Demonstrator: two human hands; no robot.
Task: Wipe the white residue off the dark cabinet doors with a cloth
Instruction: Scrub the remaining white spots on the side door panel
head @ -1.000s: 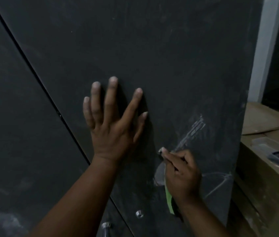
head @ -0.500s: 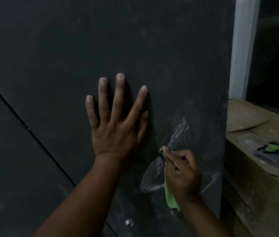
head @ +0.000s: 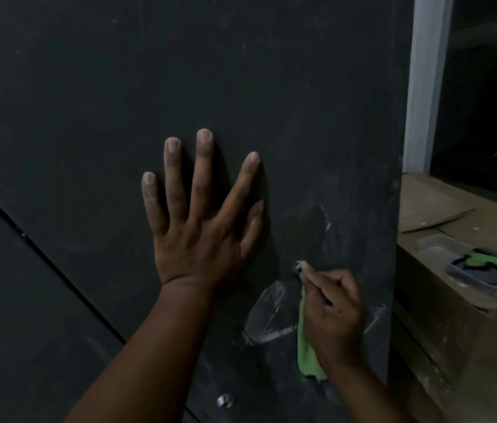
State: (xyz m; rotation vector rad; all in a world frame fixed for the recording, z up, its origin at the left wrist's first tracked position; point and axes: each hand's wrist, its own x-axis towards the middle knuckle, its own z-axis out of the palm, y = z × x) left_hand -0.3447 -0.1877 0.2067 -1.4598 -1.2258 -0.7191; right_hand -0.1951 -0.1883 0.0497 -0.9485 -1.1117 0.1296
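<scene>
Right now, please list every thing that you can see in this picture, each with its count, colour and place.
cabinet door: two, dark, filling the view, a seam between them at the left
white residue: several smears, white, low on the right door
cloth: one, green, in the right hand
metal fitting: one, silver, at the door's bottom
cardboard box: one, brown, right of the door
tray: one, dark, on the box, something green in it
left hand: flat on the door
right hand: grips the cloth

Brown cardboard box (head: 454, 315) beside door, shallow plastic tray (head: 482, 270) and cardboard flap (head: 430, 215) on top
</scene>
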